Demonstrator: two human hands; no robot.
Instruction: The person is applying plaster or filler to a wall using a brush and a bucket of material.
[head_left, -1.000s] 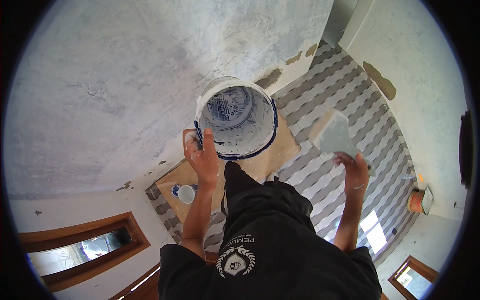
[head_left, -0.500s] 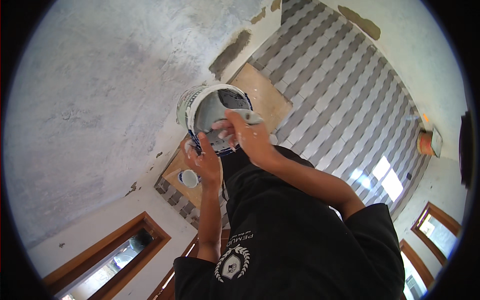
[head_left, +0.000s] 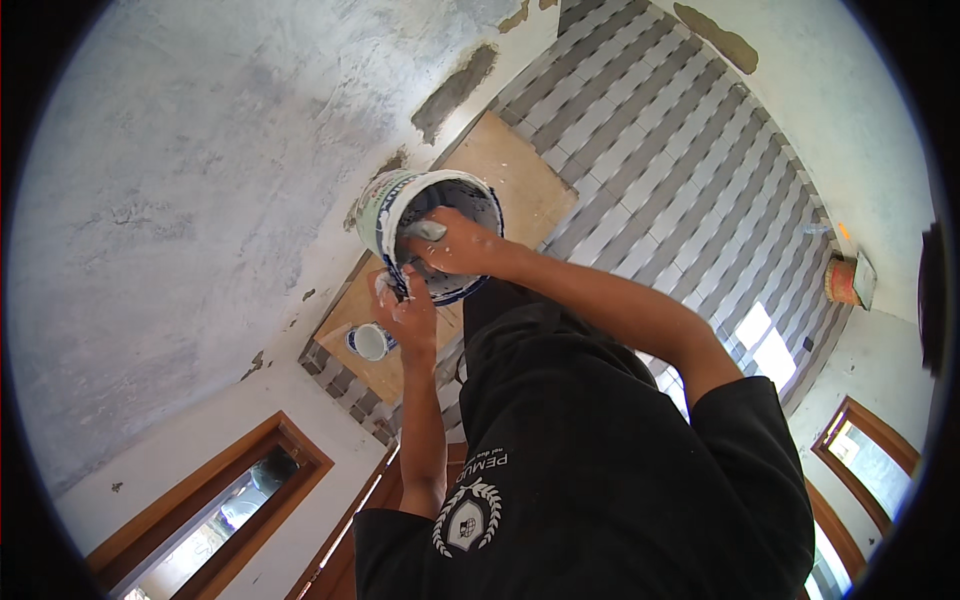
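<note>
A white bucket (head_left: 376,212) is tilted with its mouth toward me, its rim and inner wall smeared with pale putty. My left hand (head_left: 408,314), spotted with white, grips the lower left of the rim, its thumb at the edge. My right hand (head_left: 458,244) reaches into the mouth, its fingers closed round a putty knife. The grey handle end of the putty knife (head_left: 427,231) shows above the fist. Its blade is hidden inside the bucket, and how much putty lies there I cannot tell.
Close on the left rises a skim-coated wall (head_left: 230,170) with bare grey patches. Below are a tan board (head_left: 520,175) and a small white tub (head_left: 371,343) on tiled floor (head_left: 640,170). An orange container (head_left: 842,282) stands far right. A wood-framed window (head_left: 215,510) is lower left.
My right hand has moved left and down into the bucket with the putty knife, whose wide blade showed at the mouth before. The left hand keeps its hold on the rim.
</note>
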